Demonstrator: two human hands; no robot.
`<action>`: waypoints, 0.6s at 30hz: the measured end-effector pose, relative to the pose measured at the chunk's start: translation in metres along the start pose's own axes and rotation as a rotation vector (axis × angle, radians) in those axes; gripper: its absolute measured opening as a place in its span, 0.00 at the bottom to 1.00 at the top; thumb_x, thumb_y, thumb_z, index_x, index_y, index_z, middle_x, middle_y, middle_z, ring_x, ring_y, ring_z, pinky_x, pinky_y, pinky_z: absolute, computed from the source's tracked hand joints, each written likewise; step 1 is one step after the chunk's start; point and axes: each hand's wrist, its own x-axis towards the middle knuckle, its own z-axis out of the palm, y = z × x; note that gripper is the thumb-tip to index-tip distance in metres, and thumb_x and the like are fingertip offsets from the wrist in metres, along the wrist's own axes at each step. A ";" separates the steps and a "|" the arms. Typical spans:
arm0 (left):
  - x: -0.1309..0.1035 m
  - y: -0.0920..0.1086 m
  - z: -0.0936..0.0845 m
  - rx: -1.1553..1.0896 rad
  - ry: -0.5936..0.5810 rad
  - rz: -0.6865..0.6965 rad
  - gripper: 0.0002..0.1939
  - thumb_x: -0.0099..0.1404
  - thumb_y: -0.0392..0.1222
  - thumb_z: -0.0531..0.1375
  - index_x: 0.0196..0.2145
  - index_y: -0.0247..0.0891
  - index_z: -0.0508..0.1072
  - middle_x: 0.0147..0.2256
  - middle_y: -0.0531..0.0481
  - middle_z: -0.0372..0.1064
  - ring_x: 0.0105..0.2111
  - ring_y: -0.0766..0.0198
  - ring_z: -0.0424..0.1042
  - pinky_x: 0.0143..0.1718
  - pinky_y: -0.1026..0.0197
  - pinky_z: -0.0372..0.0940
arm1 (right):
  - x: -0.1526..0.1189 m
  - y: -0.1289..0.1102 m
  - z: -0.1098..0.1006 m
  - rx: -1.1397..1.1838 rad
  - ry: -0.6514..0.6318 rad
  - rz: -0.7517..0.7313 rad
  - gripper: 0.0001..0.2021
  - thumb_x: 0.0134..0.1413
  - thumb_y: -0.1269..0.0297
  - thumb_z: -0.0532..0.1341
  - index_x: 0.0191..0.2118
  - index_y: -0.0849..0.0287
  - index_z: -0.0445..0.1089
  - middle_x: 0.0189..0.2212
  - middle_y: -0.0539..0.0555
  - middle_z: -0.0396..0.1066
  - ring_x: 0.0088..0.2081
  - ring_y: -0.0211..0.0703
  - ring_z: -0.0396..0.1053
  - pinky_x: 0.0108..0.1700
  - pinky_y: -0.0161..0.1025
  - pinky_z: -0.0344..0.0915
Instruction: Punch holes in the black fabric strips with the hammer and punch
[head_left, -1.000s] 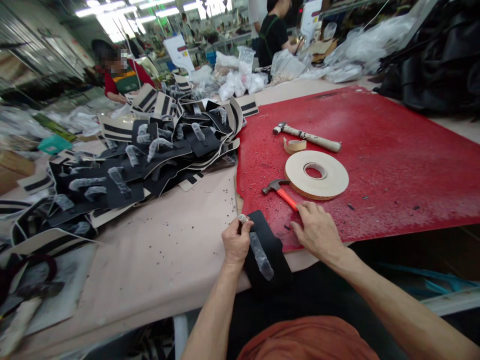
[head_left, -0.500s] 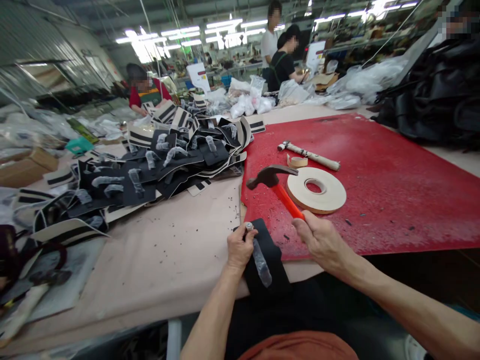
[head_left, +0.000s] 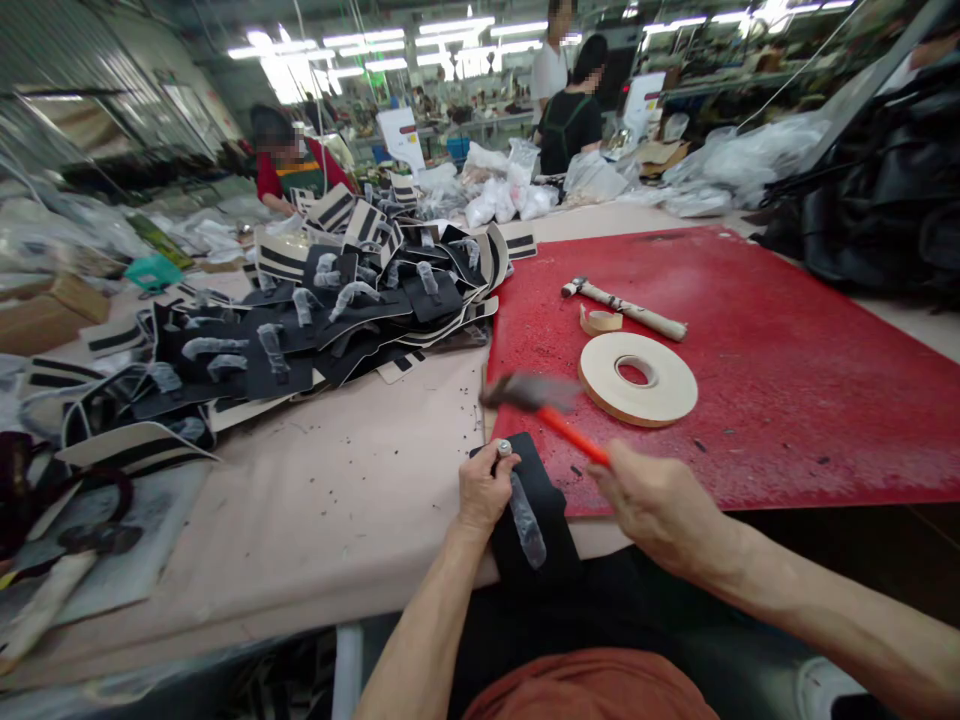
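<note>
My right hand (head_left: 660, 500) grips the orange handle of a claw hammer (head_left: 574, 436), whose head is blurred by motion above my left hand. In my left hand (head_left: 484, 485), a small metal punch (head_left: 505, 449) stands upright, pinched between thumb and fingers. Only its round top shows; the lower end is hidden by my hand. Beneath it lies a black flat piece (head_left: 551, 500) at the table's front edge. A strap wrapped in clear plastic (head_left: 527, 525) runs along that piece.
A red mat (head_left: 787, 380) carries a roll of cream tape (head_left: 600, 385) and a second hammer (head_left: 630, 312). Black pieces with wrapped straps (head_left: 300, 340) are heaped at the left. Another hammer (head_left: 52, 605) lies at the lower left. Co-workers (head_left: 574, 120) are farther back.
The hammer's head has swung down toward the punch, blurring. My left hand keeps hold of the punch, and the black piece stays under it. The view has shifted slightly.
</note>
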 end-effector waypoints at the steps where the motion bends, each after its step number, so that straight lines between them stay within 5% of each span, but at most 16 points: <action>1: 0.000 -0.001 0.000 0.002 -0.001 -0.005 0.05 0.60 0.41 0.62 0.29 0.41 0.77 0.25 0.50 0.74 0.27 0.61 0.72 0.34 0.63 0.65 | -0.008 0.005 0.008 -0.045 -0.178 -0.017 0.18 0.69 0.56 0.43 0.30 0.56 0.59 0.17 0.50 0.61 0.16 0.38 0.55 0.22 0.38 0.41; 4: -0.001 -0.003 0.000 0.006 0.003 -0.007 0.04 0.60 0.41 0.62 0.30 0.42 0.78 0.26 0.50 0.74 0.27 0.61 0.72 0.34 0.62 0.65 | -0.019 0.022 0.022 -0.077 -0.488 0.117 0.14 0.67 0.57 0.48 0.33 0.57 0.62 0.19 0.51 0.64 0.19 0.40 0.60 0.24 0.38 0.42; 9: -0.002 -0.005 0.001 -0.024 0.000 0.005 0.05 0.62 0.41 0.61 0.33 0.42 0.79 0.33 0.49 0.77 0.32 0.59 0.75 0.39 0.61 0.67 | -0.008 0.060 0.042 0.182 -0.483 0.366 0.19 0.68 0.56 0.44 0.30 0.57 0.63 0.22 0.51 0.66 0.23 0.40 0.63 0.28 0.36 0.51; 12: -0.002 -0.008 0.002 0.004 -0.005 0.015 0.06 0.63 0.41 0.61 0.34 0.42 0.78 0.34 0.48 0.77 0.33 0.59 0.76 0.40 0.61 0.68 | -0.001 0.076 0.063 0.018 -0.484 0.433 0.17 0.67 0.58 0.47 0.33 0.61 0.66 0.27 0.56 0.69 0.30 0.45 0.67 0.32 0.38 0.56; 15: -0.002 -0.010 0.001 0.012 -0.001 0.010 0.06 0.63 0.42 0.61 0.36 0.42 0.78 0.34 0.48 0.78 0.34 0.59 0.76 0.41 0.60 0.68 | 0.001 0.057 0.076 -0.140 -0.307 0.303 0.15 0.64 0.59 0.53 0.48 0.66 0.67 0.42 0.65 0.69 0.44 0.54 0.68 0.43 0.43 0.61; 18: -0.002 -0.007 0.000 0.002 0.003 -0.010 0.06 0.62 0.42 0.62 0.36 0.42 0.79 0.34 0.48 0.78 0.34 0.59 0.76 0.42 0.60 0.69 | -0.006 0.006 0.083 0.096 -0.272 0.143 0.20 0.64 0.58 0.55 0.57 0.62 0.61 0.49 0.63 0.67 0.49 0.51 0.66 0.50 0.43 0.62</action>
